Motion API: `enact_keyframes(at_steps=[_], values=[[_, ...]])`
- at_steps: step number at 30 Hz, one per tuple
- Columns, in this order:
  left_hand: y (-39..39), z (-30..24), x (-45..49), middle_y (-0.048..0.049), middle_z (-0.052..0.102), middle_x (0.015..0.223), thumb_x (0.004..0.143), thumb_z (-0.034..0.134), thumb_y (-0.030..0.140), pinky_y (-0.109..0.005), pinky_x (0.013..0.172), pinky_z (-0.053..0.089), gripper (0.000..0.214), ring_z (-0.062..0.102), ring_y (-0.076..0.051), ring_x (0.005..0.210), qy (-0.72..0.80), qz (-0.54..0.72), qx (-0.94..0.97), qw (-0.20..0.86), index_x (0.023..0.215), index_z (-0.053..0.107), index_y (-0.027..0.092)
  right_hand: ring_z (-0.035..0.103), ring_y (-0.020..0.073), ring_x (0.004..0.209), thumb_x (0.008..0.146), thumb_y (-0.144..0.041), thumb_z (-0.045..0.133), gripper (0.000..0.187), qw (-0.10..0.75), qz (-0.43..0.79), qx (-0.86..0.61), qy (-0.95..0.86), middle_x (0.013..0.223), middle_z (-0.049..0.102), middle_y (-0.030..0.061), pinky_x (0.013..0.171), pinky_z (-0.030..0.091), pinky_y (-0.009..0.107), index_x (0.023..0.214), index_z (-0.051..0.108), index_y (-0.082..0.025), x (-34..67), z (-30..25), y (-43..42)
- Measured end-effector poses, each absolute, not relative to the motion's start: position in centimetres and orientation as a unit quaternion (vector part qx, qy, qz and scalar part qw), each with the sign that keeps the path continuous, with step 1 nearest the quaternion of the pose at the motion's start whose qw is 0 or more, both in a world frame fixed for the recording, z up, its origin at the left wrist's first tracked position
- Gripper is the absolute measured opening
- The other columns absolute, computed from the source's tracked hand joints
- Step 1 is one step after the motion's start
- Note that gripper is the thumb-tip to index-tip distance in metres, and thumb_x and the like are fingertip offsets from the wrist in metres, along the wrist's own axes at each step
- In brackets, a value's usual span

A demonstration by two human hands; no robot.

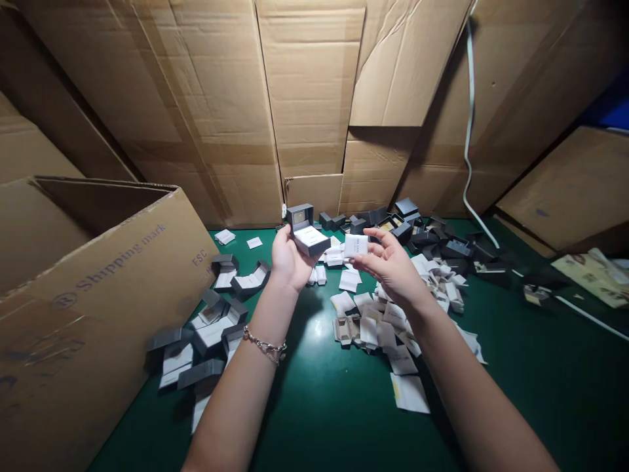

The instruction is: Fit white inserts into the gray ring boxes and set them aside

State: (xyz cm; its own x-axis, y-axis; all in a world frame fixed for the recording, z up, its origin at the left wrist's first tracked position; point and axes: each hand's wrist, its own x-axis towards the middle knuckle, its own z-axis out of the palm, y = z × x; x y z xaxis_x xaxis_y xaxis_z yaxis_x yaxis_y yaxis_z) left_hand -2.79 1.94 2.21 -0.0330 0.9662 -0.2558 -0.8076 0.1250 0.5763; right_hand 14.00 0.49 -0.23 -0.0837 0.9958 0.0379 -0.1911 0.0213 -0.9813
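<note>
My left hand (289,261) holds up a small dark grey hinged jewelry box (314,244). Its lid stands raised, and a white insert with small print fills the base. Beside it, my right hand (390,262) pinches a small white printed card or pad (356,246) between thumb and fingers, apart from the box. Below the right hand lies a loose heap of white cards and inserts (386,321). Several similar grey boxes with white inserts (216,331) stand with their lids up to the left of my left forearm.
A large cardboard carton (122,262) with "Shipping mark" printed on it stands at left. Cardboard sheets (314,85) form the back wall. More dark boxes (417,226) are piled at the back right, near a white cable (469,144). Everything lies on a green tabletop (314,393).
</note>
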Motion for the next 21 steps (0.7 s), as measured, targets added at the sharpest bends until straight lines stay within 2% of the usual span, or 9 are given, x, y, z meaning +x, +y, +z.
enact_keyframes(at_steps=[6,10,13,17,21], values=[[1.9,1.6,-2.3,-0.0057,0.067,0.071,0.095,0.034,0.033,-0.023,0.051,0.052,0.036,0.064,-0.015,0.060,0.323,0.581,0.202,0.719,0.105,0.060,0.010,0.066,0.0141,0.066,0.052,-0.032,0.085,0.061,0.575,0.539,-0.408,-0.462,0.075,0.068,-0.0030,0.067,0.057,0.029,0.099,0.047,-0.024,14.4,0.3,0.3],[1.7,1.3,-1.9,-0.0082,0.070,0.075,0.097,0.032,0.037,-0.025,0.055,0.053,0.042,0.066,-0.015,0.060,0.349,0.542,0.252,0.722,0.108,0.061,0.009,0.063,0.0124,0.057,0.055,-0.037,0.084,0.047,0.592,0.509,-0.407,-0.475,0.071,0.067,-0.0015,0.058,0.056,0.028,0.088,0.057,-0.019,14.8,0.3,0.5],[1.4,1.1,-1.5,-0.0107,0.072,0.082,0.096,0.035,0.039,-0.026,0.058,0.053,0.042,0.066,-0.016,0.063,0.390,0.496,0.291,0.719,0.108,0.063,0.009,0.060,0.0113,0.057,0.061,-0.039,0.081,0.037,0.636,0.436,-0.411,-0.487,0.075,0.069,0.0012,0.053,0.052,0.025,0.088,0.066,-0.017,14.8,0.3,0.4],[0.9,0.8,-0.9,-0.0118,0.072,0.087,0.094,0.041,0.041,-0.025,0.059,0.052,0.040,0.067,-0.016,0.067,0.402,0.440,0.338,0.728,0.106,0.064,0.010,0.061,0.0127,0.063,0.065,-0.037,0.078,0.034,0.648,0.374,-0.431,-0.504,0.082,0.071,0.0036,0.060,0.054,0.029,0.091,0.071,-0.017,14.6,0.3,0.1],[0.7,0.7,-0.4,-0.0075,0.070,0.085,0.094,0.044,0.037,-0.024,0.061,0.052,0.030,0.064,-0.012,0.064,0.394,0.434,0.343,0.734,0.103,0.062,0.014,0.063,0.0147,0.069,0.064,-0.033,0.078,0.034,0.653,0.342,-0.451,-0.504,0.082,0.069,0.0029,0.066,0.055,0.032,0.093,0.071,-0.018,14.6,0.0,0.2]])
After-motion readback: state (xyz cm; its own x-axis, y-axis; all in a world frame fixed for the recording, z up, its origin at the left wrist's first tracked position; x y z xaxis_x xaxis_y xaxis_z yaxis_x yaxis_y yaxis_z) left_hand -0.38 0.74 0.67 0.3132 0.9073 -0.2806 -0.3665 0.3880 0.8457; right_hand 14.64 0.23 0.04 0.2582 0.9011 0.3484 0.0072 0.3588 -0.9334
